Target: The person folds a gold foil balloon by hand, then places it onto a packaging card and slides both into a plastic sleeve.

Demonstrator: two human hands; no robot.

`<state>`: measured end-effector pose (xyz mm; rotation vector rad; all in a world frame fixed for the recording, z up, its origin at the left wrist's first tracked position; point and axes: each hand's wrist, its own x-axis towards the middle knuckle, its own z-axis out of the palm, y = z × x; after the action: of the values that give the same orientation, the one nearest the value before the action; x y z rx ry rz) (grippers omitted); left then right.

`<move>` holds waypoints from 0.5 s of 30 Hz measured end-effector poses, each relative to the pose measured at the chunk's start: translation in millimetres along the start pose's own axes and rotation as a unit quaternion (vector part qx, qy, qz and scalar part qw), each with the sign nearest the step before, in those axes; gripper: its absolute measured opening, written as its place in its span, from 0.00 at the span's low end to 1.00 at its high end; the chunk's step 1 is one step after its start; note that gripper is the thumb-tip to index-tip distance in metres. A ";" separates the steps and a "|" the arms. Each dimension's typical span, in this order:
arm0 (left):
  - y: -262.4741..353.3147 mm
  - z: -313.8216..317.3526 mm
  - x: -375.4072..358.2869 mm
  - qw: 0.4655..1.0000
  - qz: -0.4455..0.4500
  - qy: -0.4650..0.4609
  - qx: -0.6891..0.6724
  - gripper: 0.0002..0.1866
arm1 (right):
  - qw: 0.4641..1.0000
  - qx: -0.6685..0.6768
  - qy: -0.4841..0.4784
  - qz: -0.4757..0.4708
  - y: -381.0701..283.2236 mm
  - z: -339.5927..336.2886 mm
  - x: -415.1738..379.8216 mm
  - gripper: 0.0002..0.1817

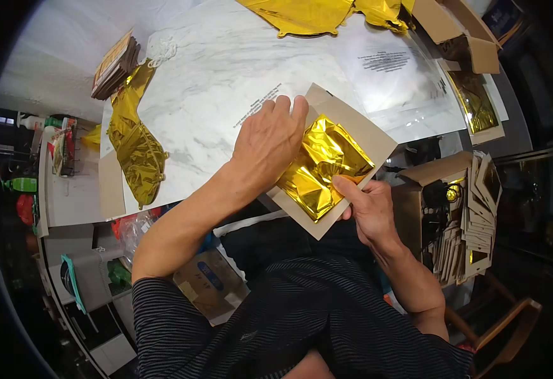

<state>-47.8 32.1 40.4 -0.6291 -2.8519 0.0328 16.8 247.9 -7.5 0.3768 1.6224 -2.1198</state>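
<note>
In front of my body, tilted over the table's near edge, is a beige cardboard sheet [377, 140] with a folded gold foil balloon [327, 151] lying on it. My right hand [372, 211] grips the sheet's lower right side, its thumb pressed on the foil. Closed with bent fingers, my left hand [269, 144] lies over the left side of the foil and the sheet. Its fingertips are hidden, so the exact hold is partly out of sight.
Flattened gold foil balloons [136, 136] lie on the marble-patterned table [207, 76], others at its far edge. Brown packets [115, 65] stand at the left. An open carton [472, 38] is at the far right. A box [409, 211] beside me holds many cardboard sheets [479, 208].
</note>
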 end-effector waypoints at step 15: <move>-17.4 -23.7 -16.2 0.983 0.058 -0.122 -0.126 0.40 | 1.000 0.017 -0.006 -0.014 3.3 2.5 -0.3 0.10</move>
<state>-35.5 8.9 61.3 -0.8999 -3.0775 -0.2530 18.8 244.8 -9.4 0.3539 1.5961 -2.1693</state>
